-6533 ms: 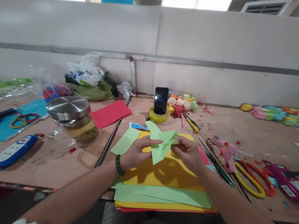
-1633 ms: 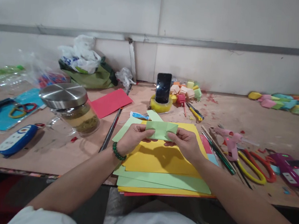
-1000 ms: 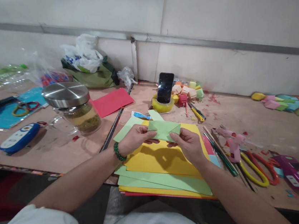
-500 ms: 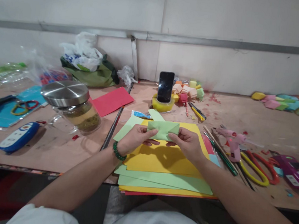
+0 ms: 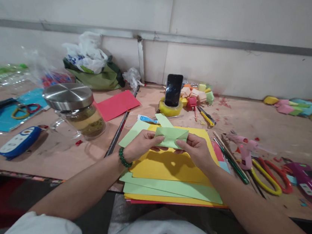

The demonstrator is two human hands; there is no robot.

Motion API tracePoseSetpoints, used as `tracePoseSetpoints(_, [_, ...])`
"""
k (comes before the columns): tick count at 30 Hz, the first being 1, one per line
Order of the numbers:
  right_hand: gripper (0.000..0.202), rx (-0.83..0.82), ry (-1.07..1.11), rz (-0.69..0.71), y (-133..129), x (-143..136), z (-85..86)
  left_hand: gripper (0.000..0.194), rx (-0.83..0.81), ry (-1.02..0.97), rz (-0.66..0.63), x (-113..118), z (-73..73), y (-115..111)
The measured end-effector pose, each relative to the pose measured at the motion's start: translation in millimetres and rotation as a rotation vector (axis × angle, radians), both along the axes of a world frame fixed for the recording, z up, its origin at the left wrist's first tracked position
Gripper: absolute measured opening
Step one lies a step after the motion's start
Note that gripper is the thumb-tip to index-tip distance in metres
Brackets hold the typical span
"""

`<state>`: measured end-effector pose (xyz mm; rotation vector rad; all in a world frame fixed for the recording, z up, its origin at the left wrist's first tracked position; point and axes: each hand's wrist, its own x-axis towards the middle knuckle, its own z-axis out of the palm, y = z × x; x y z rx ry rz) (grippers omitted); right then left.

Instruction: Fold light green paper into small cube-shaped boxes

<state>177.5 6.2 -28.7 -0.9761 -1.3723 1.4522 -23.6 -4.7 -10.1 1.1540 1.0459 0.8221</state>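
Note:
A small folded piece of light green paper [image 5: 171, 136] is stretched level between my two hands. My left hand [image 5: 145, 142] pinches its left end, thumb on the front face; a green bead bracelet circles that wrist. My right hand [image 5: 195, 147] pinches the right end in the same way. Beneath the hands lies a stack of yellow sheets [image 5: 167, 169], with light green sheets [image 5: 175, 190] under them at the front. Behind the held piece, a light green strip [image 5: 164, 120] lies at the stack's back edge.
A lidded glass jar [image 5: 88, 121], a red sheet [image 5: 118, 104] and a blue-white power strip [image 5: 20, 142] are on the left. A phone [image 5: 173, 91] stands at the back centre. A pink glue gun [image 5: 245, 151], scissors [image 5: 269, 177] and pencils are on the right.
Both hands and the folded green paper have shifted very slightly in view. My grip on both ends looks the same.

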Motion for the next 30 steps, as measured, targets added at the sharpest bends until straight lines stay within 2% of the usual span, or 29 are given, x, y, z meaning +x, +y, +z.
tracePoseSetpoints(7, [0.035, 0.049, -0.021, 0.012, 1.6, 2.1, -3.3, 0.055, -0.038, -0.058, -0.031, -1.6, -0.1, 0.8])
tracePoseSetpoints(14, [0.037, 0.058, -0.011, 0.047, -0.5, 2.9, -3.3, 0.053, -0.084, -0.077, 0.008, -2.7, -0.5, 2.6])
tracePoseSetpoints(19, [0.038, 0.069, -0.021, 0.025, -1.6, 1.6, -0.5, 0.051, -0.049, -0.053, 0.031, -3.8, -2.8, 4.6])
tracePoseSetpoints(24, [0.036, 0.033, 0.02, 0.04, -1.6, 1.6, 1.9, 0.049, -0.021, -0.088, 0.004, -4.0, 0.5, 3.0])
tracePoseSetpoints(30, [0.033, -0.107, 0.129, 0.061, -1.3, 1.1, 3.0, 0.047, -0.041, -0.149, -0.022, -4.3, 2.0, 2.6])
